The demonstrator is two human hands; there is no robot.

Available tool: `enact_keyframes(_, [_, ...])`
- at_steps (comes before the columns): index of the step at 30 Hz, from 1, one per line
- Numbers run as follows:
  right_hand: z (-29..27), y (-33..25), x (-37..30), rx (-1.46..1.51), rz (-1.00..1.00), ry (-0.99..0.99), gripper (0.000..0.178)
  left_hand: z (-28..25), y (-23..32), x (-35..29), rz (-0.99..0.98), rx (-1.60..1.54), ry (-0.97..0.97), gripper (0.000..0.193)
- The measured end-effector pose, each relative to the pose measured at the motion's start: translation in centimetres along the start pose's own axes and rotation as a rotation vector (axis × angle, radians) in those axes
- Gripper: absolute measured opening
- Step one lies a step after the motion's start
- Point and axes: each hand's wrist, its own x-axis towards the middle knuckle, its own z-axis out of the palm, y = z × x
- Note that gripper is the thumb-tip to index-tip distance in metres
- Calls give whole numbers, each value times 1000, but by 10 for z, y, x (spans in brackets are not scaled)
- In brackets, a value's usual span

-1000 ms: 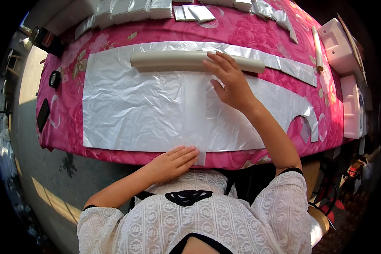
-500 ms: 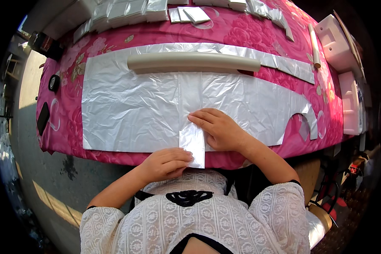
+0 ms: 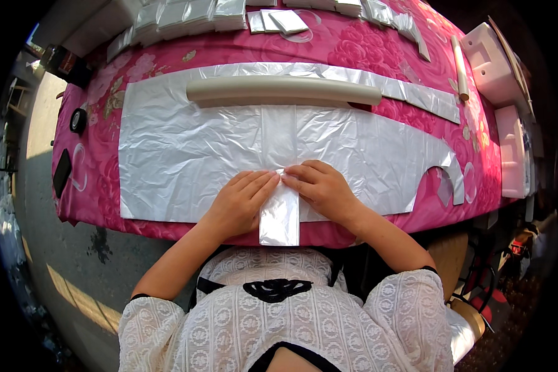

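A stack of silvery-white plastic bags (image 3: 186, 155) lies flat on a table with a pink flowered cloth (image 3: 353, 49). A beige tube (image 3: 283, 92) rests across the stack's far edge. A narrow folded strip of the plastic (image 3: 279, 217) runs down the middle and hangs over the near table edge. My left hand (image 3: 239, 201) and my right hand (image 3: 321, 187) lie flat on either side of the strip, fingertips meeting on its top end. Both hands press on the plastic with fingers together.
Folded plastic packets (image 3: 192, 13) line the far table edge. White foam trays (image 3: 496, 56) stand at the right. A thin tube (image 3: 459, 59) lies by them. A tape roll (image 3: 78, 120) and a dark flat object (image 3: 62, 172) sit at the left edge. Grey floor (image 3: 43, 260) lies left.
My right hand came back from the tube to the near edge, drawing a strip of plastic down. My left hand moved up onto the sheet; both now meet on the strip.
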Motion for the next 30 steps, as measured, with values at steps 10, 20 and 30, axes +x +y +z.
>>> enact_keyframes(10, [-9, 13, 31, 466, 801, -96, 18, -5, 2, 25, -548, -523, 258, 52])
enact_keyframes(20, [-11, 16, 39, 469, 883, -146, 19, 26, 23, 18, -323, 133, -173, 76])
enact_keyframes(30, [-10, 25, 24, -224, 32, -41, 51, 17, 10, 27, -271, 60, 41, 65])
